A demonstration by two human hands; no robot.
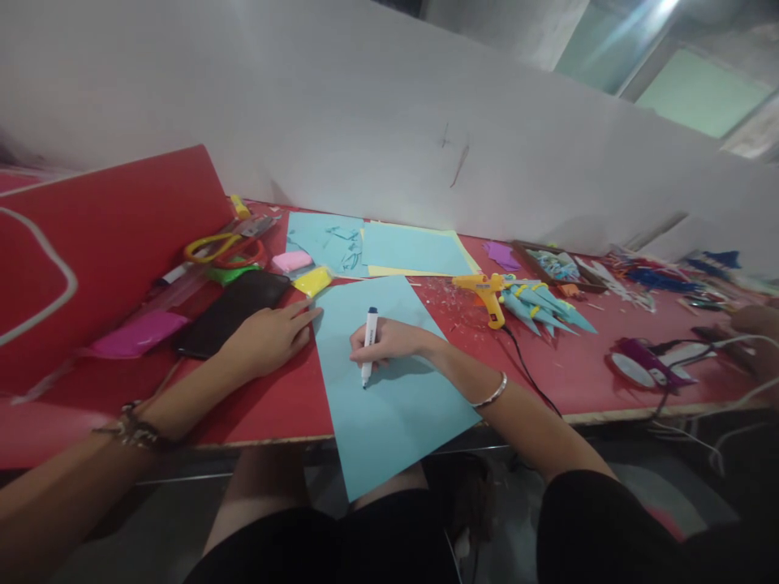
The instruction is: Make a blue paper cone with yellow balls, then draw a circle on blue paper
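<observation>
A light-blue sheet of paper lies in front of me, its near corner jutting past the table edge over my lap. My right hand rests on the sheet, closed around a white marker. The marker's dark tip points down at the paper; I cannot tell whether it touches. I see no drawn lines on this sheet. To the left, my left hand lies flat with fingers stretched out, fingertips at the sheet's left edge. A black phone-like slab lies beside that hand, partly behind it.
Scissors, pink, yellow and magenta packets lie left. Blue sheets lie by the wall. A yellow glue gun with its cord, a blue paper piece and a tray stand right. Another person's hand shows far right.
</observation>
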